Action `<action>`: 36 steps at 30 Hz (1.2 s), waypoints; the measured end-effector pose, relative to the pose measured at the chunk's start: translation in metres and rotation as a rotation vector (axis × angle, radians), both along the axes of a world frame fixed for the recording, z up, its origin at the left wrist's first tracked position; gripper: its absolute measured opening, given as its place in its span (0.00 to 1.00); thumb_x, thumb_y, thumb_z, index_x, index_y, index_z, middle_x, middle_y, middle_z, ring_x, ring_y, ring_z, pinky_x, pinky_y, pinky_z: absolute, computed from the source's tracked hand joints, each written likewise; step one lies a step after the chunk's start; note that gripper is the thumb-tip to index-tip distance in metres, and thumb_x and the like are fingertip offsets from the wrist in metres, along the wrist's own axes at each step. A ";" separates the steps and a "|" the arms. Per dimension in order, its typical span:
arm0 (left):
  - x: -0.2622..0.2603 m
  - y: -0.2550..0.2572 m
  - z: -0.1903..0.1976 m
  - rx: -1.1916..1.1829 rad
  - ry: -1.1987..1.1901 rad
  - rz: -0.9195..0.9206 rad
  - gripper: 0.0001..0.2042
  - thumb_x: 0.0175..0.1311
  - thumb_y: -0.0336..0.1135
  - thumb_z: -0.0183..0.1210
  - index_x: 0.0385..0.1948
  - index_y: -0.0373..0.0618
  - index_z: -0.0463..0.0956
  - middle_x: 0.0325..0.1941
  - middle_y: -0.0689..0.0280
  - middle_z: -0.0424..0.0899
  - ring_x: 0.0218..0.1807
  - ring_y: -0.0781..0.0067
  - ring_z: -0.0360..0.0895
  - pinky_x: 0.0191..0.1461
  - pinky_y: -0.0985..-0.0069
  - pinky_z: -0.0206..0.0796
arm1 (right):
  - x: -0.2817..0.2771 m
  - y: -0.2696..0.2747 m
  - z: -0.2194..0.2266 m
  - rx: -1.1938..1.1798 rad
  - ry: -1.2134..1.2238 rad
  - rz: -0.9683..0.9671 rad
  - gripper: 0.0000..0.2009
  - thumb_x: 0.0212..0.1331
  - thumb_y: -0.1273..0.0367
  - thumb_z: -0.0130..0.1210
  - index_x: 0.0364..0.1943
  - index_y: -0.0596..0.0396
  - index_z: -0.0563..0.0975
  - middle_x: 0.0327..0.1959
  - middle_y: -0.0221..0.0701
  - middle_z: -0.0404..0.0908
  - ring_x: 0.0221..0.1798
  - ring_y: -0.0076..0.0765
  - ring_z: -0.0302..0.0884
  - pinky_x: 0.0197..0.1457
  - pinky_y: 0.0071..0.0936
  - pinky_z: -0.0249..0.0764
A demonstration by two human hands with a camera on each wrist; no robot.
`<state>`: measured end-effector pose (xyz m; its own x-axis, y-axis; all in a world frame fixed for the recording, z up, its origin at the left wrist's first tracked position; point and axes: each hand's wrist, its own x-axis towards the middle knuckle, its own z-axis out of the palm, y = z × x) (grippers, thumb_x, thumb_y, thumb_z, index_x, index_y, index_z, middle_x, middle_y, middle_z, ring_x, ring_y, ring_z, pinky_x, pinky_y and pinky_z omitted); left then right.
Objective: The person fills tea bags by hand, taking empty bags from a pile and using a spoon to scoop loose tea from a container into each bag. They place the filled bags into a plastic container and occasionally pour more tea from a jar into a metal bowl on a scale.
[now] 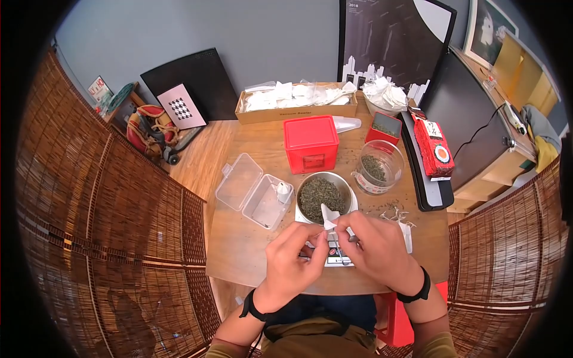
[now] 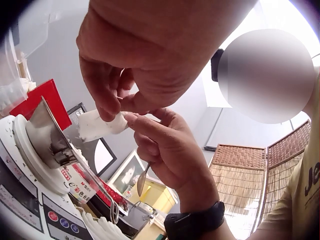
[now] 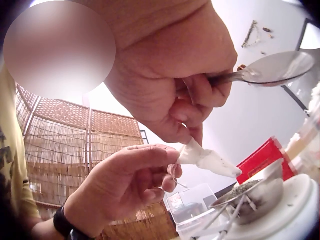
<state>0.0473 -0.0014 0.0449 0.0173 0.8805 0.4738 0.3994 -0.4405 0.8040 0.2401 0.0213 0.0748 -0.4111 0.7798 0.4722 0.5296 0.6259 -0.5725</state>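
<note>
A small white bag [image 1: 329,217] is pinched between both hands, just over the near rim of a steel bowl [image 1: 323,198] of dried leaves on a white scale. My left hand [image 1: 293,258] holds the bag's top from the left, with a thin string by its fingers in the right wrist view. My right hand [image 1: 380,246] pinches it from the right and also keeps a metal spoon [image 3: 277,69] in its curled fingers. In the left wrist view the bag [image 2: 100,126] hangs sideways from the fingertips.
An open clear plastic box [image 1: 262,206] with a white bag inside lies left of the bowl. Behind stand a red box [image 1: 311,143] and a carton of white bags [image 1: 296,112]. A glass bowl [image 1: 378,168] and a red packet [image 1: 434,149] are to the right.
</note>
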 end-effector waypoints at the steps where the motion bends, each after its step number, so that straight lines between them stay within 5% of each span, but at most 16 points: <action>1: 0.000 0.000 0.000 0.000 0.000 0.000 0.05 0.64 0.18 0.69 0.39 0.33 0.86 0.34 0.58 0.88 0.32 0.74 0.86 0.31 0.78 0.77 | 0.000 0.001 -0.002 0.000 0.000 0.000 0.10 0.63 0.76 0.65 0.43 0.52 0.75 0.31 0.34 0.83 0.29 0.49 0.85 0.28 0.40 0.77; 7: -0.007 0.003 -0.017 -0.262 -0.215 0.012 0.02 0.74 0.23 0.66 0.41 0.35 0.84 0.34 0.66 0.87 0.34 0.82 0.83 0.33 0.82 0.74 | 0.011 0.003 0.008 -0.074 0.077 -0.103 0.12 0.62 0.75 0.69 0.48 0.54 0.81 0.39 0.35 0.89 0.26 0.40 0.84 0.29 0.36 0.77; 12: -0.016 0.003 -0.014 -0.485 -0.528 -0.217 0.03 0.79 0.25 0.63 0.46 0.35 0.82 0.40 0.68 0.85 0.37 0.81 0.83 0.36 0.82 0.77 | 0.025 0.008 0.020 -0.298 0.134 0.091 0.23 0.59 0.73 0.75 0.61 0.52 0.85 0.50 0.33 0.90 0.30 0.25 0.77 0.36 0.23 0.77; 18: -0.015 0.006 -0.012 -0.378 -0.374 -0.250 0.04 0.83 0.27 0.58 0.48 0.37 0.78 0.39 0.66 0.84 0.34 0.83 0.79 0.33 0.83 0.71 | 0.034 0.023 0.003 -0.311 0.030 0.196 0.24 0.61 0.70 0.75 0.63 0.52 0.84 0.58 0.35 0.88 0.42 0.34 0.86 0.40 0.28 0.83; 22: -0.021 0.007 -0.012 -0.456 -0.482 -0.288 0.04 0.84 0.28 0.56 0.50 0.37 0.78 0.38 0.65 0.84 0.33 0.82 0.79 0.33 0.83 0.71 | 0.037 0.025 -0.001 -0.316 0.026 0.197 0.24 0.60 0.70 0.75 0.62 0.52 0.85 0.57 0.36 0.87 0.41 0.34 0.85 0.40 0.29 0.83; 24: -0.024 0.008 -0.015 -0.511 -0.522 -0.310 0.05 0.83 0.29 0.59 0.51 0.38 0.78 0.41 0.67 0.85 0.37 0.83 0.81 0.35 0.83 0.71 | 0.030 0.021 0.011 -0.391 0.079 0.099 0.24 0.52 0.71 0.81 0.57 0.52 0.88 0.58 0.33 0.88 0.31 0.24 0.76 0.37 0.26 0.77; 27: -0.023 0.009 -0.015 -0.527 -0.593 -0.322 0.06 0.84 0.31 0.58 0.51 0.38 0.78 0.39 0.67 0.85 0.37 0.84 0.80 0.36 0.83 0.71 | 0.026 0.020 0.007 -0.320 0.179 0.087 0.25 0.50 0.72 0.82 0.56 0.50 0.89 0.57 0.31 0.87 0.30 0.22 0.73 0.37 0.25 0.75; 36: -0.025 0.015 -0.020 -0.571 -0.711 -0.319 0.06 0.84 0.32 0.58 0.50 0.39 0.77 0.35 0.66 0.84 0.34 0.83 0.78 0.35 0.82 0.70 | 0.029 0.016 -0.015 0.021 0.150 0.106 0.13 0.56 0.77 0.76 0.46 0.51 0.90 0.46 0.31 0.84 0.35 0.28 0.81 0.31 0.27 0.74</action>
